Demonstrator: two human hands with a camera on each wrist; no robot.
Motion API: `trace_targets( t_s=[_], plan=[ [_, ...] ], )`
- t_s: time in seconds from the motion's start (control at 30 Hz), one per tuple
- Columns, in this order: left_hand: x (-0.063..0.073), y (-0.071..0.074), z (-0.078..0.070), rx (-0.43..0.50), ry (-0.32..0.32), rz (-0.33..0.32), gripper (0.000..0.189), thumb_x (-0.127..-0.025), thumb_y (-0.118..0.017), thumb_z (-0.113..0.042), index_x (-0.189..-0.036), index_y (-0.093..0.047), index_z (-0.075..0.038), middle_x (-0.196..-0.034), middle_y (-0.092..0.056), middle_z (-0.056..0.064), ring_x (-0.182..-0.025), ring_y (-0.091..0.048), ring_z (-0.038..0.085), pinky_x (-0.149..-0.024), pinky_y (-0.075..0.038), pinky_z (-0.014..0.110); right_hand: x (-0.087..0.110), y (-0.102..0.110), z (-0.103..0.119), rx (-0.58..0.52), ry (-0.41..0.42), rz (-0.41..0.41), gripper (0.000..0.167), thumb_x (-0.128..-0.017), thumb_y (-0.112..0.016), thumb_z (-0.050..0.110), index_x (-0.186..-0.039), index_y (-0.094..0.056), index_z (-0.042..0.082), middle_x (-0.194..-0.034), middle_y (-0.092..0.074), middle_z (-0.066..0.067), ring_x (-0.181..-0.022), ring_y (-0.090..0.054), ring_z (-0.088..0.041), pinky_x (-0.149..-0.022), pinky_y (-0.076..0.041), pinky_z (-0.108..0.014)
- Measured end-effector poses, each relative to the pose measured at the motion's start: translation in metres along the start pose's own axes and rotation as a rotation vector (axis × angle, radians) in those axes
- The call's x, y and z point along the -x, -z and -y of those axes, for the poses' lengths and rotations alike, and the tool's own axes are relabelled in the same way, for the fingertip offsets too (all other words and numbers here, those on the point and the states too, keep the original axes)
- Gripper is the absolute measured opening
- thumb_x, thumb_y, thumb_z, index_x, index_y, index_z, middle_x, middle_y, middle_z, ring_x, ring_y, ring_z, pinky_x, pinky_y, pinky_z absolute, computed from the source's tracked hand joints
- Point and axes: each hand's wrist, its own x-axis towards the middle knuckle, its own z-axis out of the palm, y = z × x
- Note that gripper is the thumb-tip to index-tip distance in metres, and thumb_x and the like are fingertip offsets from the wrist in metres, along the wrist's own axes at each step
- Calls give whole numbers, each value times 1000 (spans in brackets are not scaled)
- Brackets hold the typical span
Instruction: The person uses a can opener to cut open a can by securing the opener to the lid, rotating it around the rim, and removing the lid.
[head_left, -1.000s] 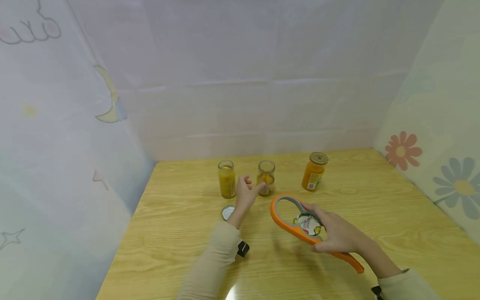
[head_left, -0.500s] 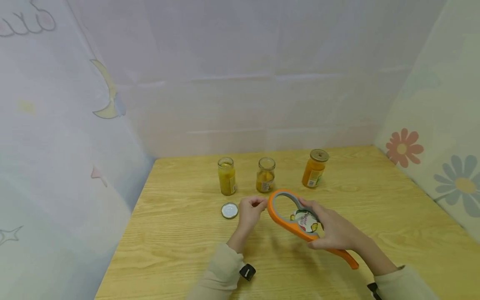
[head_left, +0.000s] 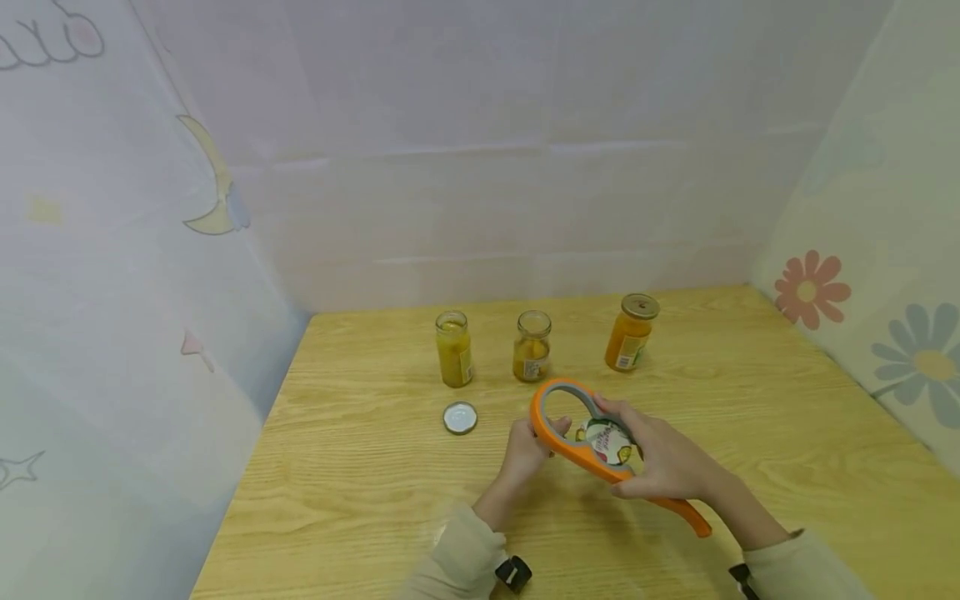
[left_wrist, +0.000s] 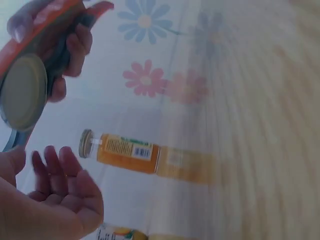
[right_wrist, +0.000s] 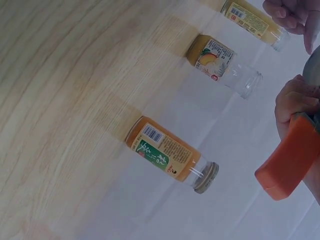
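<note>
My right hand (head_left: pixel 667 458) grips an orange and grey jar opener (head_left: pixel 581 456) above the table. A round printed lid (head_left: pixel 609 442) sits in the opener's near loop, and its pale underside shows in the left wrist view. My left hand (head_left: pixel 522 454) is just below and left of the opener's far loop. In the left wrist view its fingers (left_wrist: pixel 55 172) are bent loosely, apart from the lid, with nothing between them. Behind stand an open tall jar of yellow contents (head_left: pixel 454 360), an open partly filled jar (head_left: pixel 532 360) and a lidded orange jar (head_left: pixel 628 340).
A loose lid (head_left: pixel 460 417) lies, pale side up, on the wooden table (head_left: pixel 337 467) in front of the tall yellow jar. A sheet-covered wall (head_left: pixel 480 208) rises behind the table, with patterned sheets at both sides.
My left hand has drawn back from beside the open middle jar toward me and right, under the opener's far loop. The right hand keeps holding the opener, almost still.
</note>
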Motion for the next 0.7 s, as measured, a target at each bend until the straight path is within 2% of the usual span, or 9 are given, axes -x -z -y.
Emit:
trace_targets(
  t_s=[0.07, 0.23, 0.3, 0.37, 0.47, 0.53, 0.63, 0.7],
  plan=[
    [-2, -5, 9, 114, 73, 34, 35, -91, -53, -26, -75, -59, 4, -65, -53, -3, -57, -49, 8, -55, -43, 24, 0, 0, 1, 2, 1, -7, 97, -59, -79, 23, -139, -25, 11, -103, -51, 6, -70, -47, -6, -52, -41, -21],
    [0, -14, 15, 522, 279, 282, 34, -94, -40, -40, -85, -58, -13, -76, -60, -4, -65, -54, 9, -64, -42, 28, 0, -2, 0, 6, 25, -26, 97, -59, -79, 21, -139, -25, 11, -98, -51, 5, -67, -45, -6, -49, -40, -20],
    [3, -16, 12, 650, 336, 381, 37, -94, -37, -41, -101, -57, -10, -85, -62, -1, -73, -56, 12, -69, -40, 29, 0, -2, -1, 5, 39, -31, 97, -60, -78, 22, -139, -25, 11, -98, -50, 4, -66, -44, -5, -49, -39, -20],
    [6, -17, 9, 755, 374, 450, 43, -93, -38, -40, -120, -49, -8, -96, -59, 2, -82, -55, 14, -73, -40, 31, 0, -3, -2, 6, 48, -35, 96, -61, -78, 23, -139, -25, 11, -98, -51, 4, -66, -43, -4, -49, -39, -20],
    [8, -19, 3, 846, 425, 504, 54, -91, -38, -39, -135, -33, -6, -113, -51, 7, -101, -50, 23, -83, -38, 37, 0, -4, -2, 4, 62, -37, 95, -62, -79, 26, -139, -25, 10, -96, -50, 5, -63, -41, -3, -48, -37, -20],
    [8, -20, 2, 893, 453, 529, 58, -89, -41, -40, -137, -30, -8, -118, -46, 9, -110, -43, 27, -87, -35, 39, -1, -5, -1, 1, 70, -38, 95, -62, -79, 27, -139, -25, 10, -94, -50, 5, -61, -41, -4, -47, -37, -19],
    [10, -21, 2, 955, 478, 554, 56, -89, -38, -40, -135, -31, -10, -122, -42, 9, -115, -37, 30, -89, -33, 39, -2, -7, -1, -8, 78, -42, 95, -62, -79, 28, -139, -26, 9, -98, -51, 4, -64, -43, -4, -49, -39, -20],
    [10, -22, 2, 985, 468, 582, 51, -90, -32, -40, -133, -33, -12, -121, -42, 7, -112, -40, 28, -86, -35, 36, -2, -8, 0, -9, 79, -49, 96, -62, -80, 30, -138, -26, 9, -103, -52, 2, -70, -47, -5, -53, -42, -22]
  ],
)
